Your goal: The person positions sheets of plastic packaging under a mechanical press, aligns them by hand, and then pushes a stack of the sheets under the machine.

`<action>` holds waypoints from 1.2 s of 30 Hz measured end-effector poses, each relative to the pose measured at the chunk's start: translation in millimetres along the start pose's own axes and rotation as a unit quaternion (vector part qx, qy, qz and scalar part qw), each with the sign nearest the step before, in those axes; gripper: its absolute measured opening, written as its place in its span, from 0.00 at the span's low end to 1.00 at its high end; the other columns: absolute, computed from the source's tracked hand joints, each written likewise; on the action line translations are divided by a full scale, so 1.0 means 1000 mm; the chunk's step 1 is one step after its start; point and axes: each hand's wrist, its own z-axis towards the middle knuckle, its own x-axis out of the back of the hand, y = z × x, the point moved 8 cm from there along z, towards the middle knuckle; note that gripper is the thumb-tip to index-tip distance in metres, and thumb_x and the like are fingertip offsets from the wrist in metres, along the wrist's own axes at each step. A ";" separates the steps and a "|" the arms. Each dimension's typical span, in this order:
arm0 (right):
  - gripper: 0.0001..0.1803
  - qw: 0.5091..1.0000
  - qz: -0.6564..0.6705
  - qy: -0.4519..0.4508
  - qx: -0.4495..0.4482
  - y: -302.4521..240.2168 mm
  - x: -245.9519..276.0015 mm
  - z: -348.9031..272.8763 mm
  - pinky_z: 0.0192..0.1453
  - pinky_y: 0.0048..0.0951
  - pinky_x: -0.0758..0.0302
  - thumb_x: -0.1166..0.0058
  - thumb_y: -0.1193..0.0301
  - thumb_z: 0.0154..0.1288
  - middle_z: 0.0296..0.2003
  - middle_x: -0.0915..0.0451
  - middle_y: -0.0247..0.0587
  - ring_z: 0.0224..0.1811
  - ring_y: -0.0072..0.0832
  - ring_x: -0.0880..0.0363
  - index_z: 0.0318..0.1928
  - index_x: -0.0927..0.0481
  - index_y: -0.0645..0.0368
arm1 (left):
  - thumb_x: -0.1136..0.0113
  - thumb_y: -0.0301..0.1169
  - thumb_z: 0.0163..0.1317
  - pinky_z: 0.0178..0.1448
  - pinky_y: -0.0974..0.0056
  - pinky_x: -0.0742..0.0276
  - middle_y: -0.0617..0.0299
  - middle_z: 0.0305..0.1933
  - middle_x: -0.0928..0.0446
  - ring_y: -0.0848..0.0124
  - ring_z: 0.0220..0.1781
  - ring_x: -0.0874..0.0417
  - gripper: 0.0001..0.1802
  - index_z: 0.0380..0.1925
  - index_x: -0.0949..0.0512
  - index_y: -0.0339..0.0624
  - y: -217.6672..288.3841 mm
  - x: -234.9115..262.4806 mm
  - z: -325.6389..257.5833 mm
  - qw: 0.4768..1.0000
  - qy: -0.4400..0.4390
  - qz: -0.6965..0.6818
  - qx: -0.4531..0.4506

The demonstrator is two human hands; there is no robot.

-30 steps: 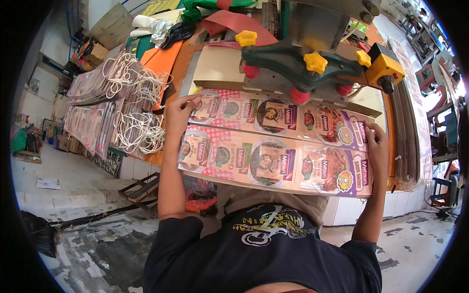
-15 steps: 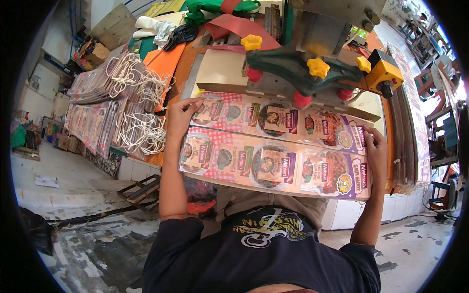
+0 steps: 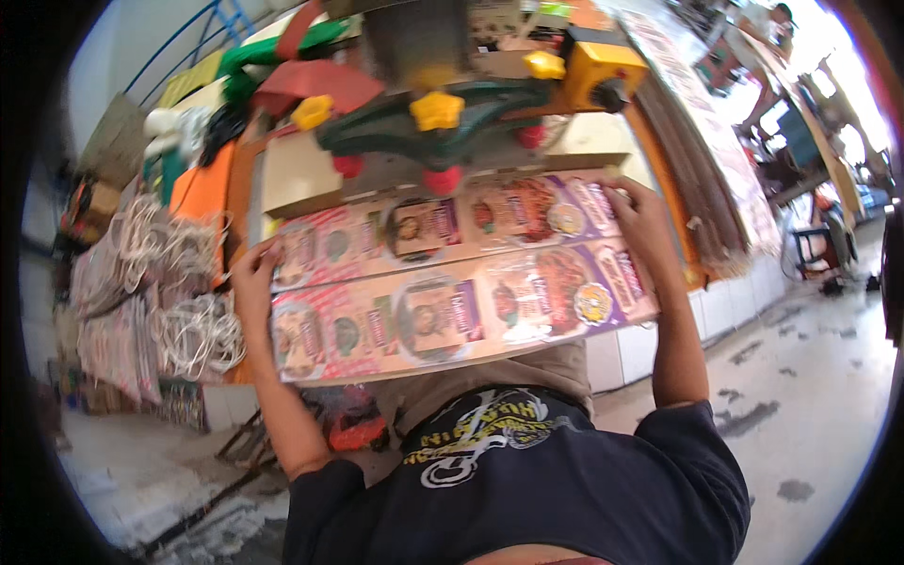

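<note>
A wide stack of printed cardboard sheets point(image 3: 443, 282), pink at the left and purple at the right with round food pictures, lies across the workbench in front of me. My left hand point(image 3: 252, 279) grips its left edge, fingers over the top. My right hand point(image 3: 643, 218) holds the right edge near the far corner. Just behind the sheets stands a green machine arm point(image 3: 443, 122) with yellow and red knobs and a yellow block.
Bundles of white cord loops point(image 3: 193, 330) and stacks of printed sheets point(image 3: 108, 339) sit at the left. Orange, red and green boards point(image 3: 282, 85) lie at the back left. Long printed strips point(image 3: 702, 151) run along the right. A wet concrete floor point(image 3: 810, 395) lies below right.
The view has swung and tilted so the sheets now slant up to the right. Both hands keep their hold on the stack's ends.
</note>
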 end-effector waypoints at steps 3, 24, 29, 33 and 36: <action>0.14 1.000 0.010 -0.009 -0.019 0.006 -0.001 0.002 0.47 0.32 0.23 0.43 0.65 0.70 0.39 0.13 0.48 0.39 0.30 0.15 0.50 0.15 0.58 | 0.40 0.33 0.70 0.44 0.72 0.28 0.63 0.36 0.18 0.79 0.37 0.22 0.16 0.52 0.17 0.34 -0.003 0.002 0.003 1.000 -0.009 0.007 0.009; 0.15 0.999 0.032 -0.014 -0.028 0.015 0.000 0.002 0.50 0.35 0.23 0.44 0.63 0.69 0.40 0.13 0.50 0.42 0.39 0.13 0.50 0.15 0.57 | 0.39 0.33 0.71 0.45 0.73 0.27 0.63 0.41 0.17 0.79 0.40 0.21 0.18 0.54 0.19 0.31 -0.002 -0.002 0.003 0.999 -0.012 -0.036 0.008; 0.15 0.999 0.034 -0.010 -0.026 0.018 0.000 0.003 0.49 0.36 0.23 0.44 0.63 0.69 0.39 0.13 0.50 0.41 0.40 0.14 0.50 0.15 0.57 | 0.38 0.34 0.70 0.47 0.73 0.26 0.63 0.42 0.17 0.79 0.41 0.21 0.19 0.54 0.19 0.31 -0.010 -0.003 0.004 0.997 -0.009 -0.069 0.014; 0.15 1.000 0.027 -0.005 -0.011 0.017 0.000 0.003 0.48 0.36 0.23 0.43 0.63 0.69 0.39 0.14 0.51 0.41 0.40 0.14 0.50 0.15 0.56 | 0.38 0.35 0.70 0.47 0.73 0.27 0.63 0.42 0.17 0.79 0.41 0.21 0.19 0.53 0.18 0.31 -0.008 -0.003 0.004 0.998 -0.016 -0.063 0.022; 0.14 1.000 0.018 -0.009 -0.019 0.017 0.001 0.004 0.48 0.37 0.23 0.43 0.63 0.69 0.38 0.14 0.51 0.41 0.40 0.14 0.49 0.15 0.56 | 0.38 0.34 0.70 0.46 0.74 0.28 0.64 0.40 0.17 0.80 0.40 0.22 0.18 0.53 0.18 0.31 -0.008 -0.003 0.004 0.997 -0.014 -0.078 0.015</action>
